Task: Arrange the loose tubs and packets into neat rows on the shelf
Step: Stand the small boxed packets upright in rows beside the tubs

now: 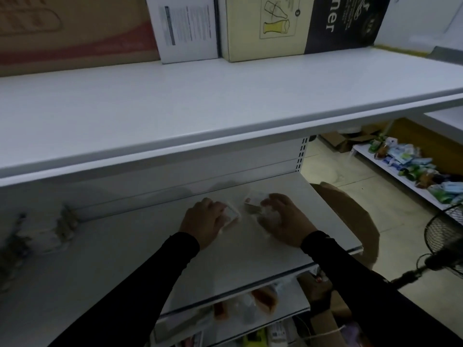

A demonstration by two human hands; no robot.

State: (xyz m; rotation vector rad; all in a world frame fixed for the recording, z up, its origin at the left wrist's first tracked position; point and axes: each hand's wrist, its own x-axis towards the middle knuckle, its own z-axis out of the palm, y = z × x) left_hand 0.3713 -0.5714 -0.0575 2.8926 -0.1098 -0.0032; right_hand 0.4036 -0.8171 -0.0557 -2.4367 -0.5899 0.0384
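Both my hands rest on the dim middle shelf (125, 246). My left hand (204, 221) lies over a small white packet (231, 214), its fingers curled on the packet's near edge. My right hand (283, 219) covers a clear packet (269, 216), and a second pale packet (254, 197) lies just beyond its fingertips. A blurred group of pale tubs and packets (47, 231) stands at the shelf's far left against the back panel.
A wide white shelf (200, 103) overhangs above, carrying cardboard boxes (265, 26). The shelf below holds orange packets (263, 299). To the right are a cardboard box (350, 216), a wire basket (446, 234) and a low shelf of blue and green packets (413, 166).
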